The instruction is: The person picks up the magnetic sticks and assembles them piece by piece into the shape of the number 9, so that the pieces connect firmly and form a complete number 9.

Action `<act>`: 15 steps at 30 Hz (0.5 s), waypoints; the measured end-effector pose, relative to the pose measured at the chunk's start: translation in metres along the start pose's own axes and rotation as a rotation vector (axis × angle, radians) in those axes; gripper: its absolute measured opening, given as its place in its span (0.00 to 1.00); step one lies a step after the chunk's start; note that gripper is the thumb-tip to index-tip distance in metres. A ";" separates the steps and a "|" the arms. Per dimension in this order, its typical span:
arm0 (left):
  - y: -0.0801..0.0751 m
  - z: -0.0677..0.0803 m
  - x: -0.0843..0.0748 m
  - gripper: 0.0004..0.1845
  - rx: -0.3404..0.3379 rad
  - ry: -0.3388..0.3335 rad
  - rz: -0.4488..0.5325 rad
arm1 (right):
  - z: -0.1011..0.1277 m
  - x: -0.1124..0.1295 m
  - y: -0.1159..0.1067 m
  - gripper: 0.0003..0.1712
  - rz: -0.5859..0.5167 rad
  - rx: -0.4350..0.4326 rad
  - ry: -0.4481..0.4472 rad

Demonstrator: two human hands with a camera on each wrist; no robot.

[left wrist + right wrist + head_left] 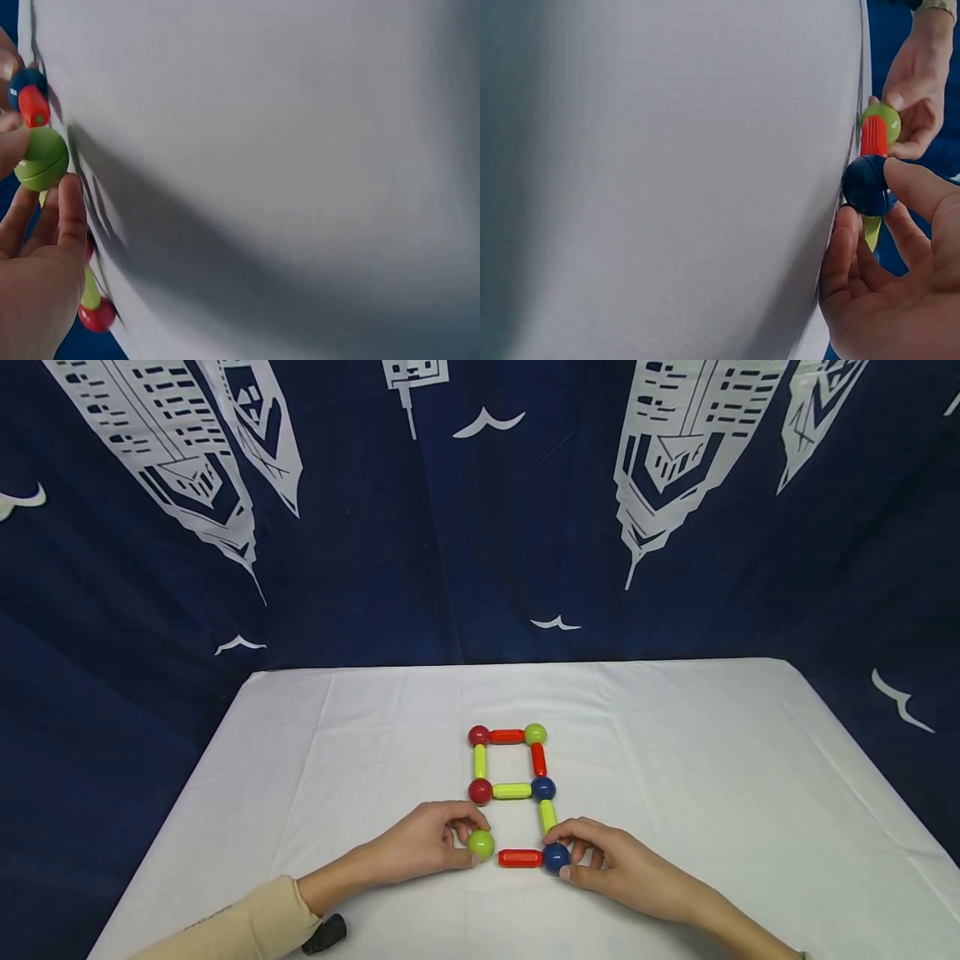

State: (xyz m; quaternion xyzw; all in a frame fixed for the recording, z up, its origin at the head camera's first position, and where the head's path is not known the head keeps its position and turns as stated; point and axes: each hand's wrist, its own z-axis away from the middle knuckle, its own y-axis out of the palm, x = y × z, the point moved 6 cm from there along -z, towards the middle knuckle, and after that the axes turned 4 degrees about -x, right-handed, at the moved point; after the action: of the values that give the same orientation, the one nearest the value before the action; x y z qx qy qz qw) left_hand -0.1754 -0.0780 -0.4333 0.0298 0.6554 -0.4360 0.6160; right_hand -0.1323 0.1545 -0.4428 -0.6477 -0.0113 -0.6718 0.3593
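Observation:
A figure of magnetic balls and rods lies on the white table. Its upper square has red balls, a green ball, a blue ball and red and green rods. My left hand pinches a loose green ball just left of a red rod. My right hand pinches the lower blue ball, which joins that red rod and a green rod. A small gap shows between the green ball and the red rod in the head view.
A dark blue curtain with white building prints hangs behind and around the table. A small black object lies at the front edge near my left sleeve. The tablecloth left and right of the figure is bare.

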 end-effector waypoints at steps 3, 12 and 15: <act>0.007 0.003 0.001 0.17 0.018 -0.003 0.027 | -0.002 0.000 0.001 0.17 -0.003 0.003 -0.004; 0.016 0.010 0.003 0.16 -0.046 -0.042 0.078 | 0.003 0.002 0.003 0.18 0.049 -0.036 -0.033; 0.020 0.015 0.001 0.17 -0.072 -0.050 0.090 | 0.006 0.001 0.005 0.18 0.066 -0.041 -0.008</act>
State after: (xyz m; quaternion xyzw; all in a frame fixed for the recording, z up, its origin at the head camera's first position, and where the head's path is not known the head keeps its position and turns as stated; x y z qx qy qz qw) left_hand -0.1525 -0.0751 -0.4427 0.0262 0.6528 -0.3848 0.6519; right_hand -0.1241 0.1532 -0.4427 -0.6578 0.0224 -0.6568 0.3680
